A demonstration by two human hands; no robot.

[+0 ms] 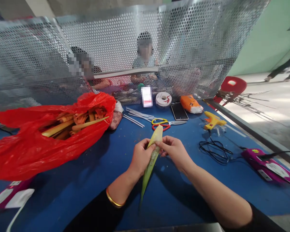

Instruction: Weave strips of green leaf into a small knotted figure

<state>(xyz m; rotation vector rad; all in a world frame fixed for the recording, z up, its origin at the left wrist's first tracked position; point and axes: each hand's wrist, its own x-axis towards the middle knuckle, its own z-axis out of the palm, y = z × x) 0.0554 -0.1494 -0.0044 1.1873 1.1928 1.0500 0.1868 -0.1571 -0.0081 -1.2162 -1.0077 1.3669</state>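
A long pale-green husk leaf [150, 164], whitish at its broad upper end and tapering to a point toward me, is held over the blue table. My left hand [141, 156] grips its left edge, thumb lying on the surface. On the other side my right hand [175, 149] pinches the leaf near its upper part, the two thumbs close together. Just beyond the leaf's tip lie scissors [168, 123] with yellow and red handles. To the left, a red plastic bag [87, 146] gapes over dried brownish and yellowish husks [60, 129].
Glue sticks [135, 117], a ribbon spool [163, 99], a phone [179, 111] and an orange tissue pack [191, 104] lie farther back. At right are a yellow glue gun [214, 120], its cord and a purple power strip [268, 166]. A perforated metal screen [111, 42] closes the far edge, people behind it.
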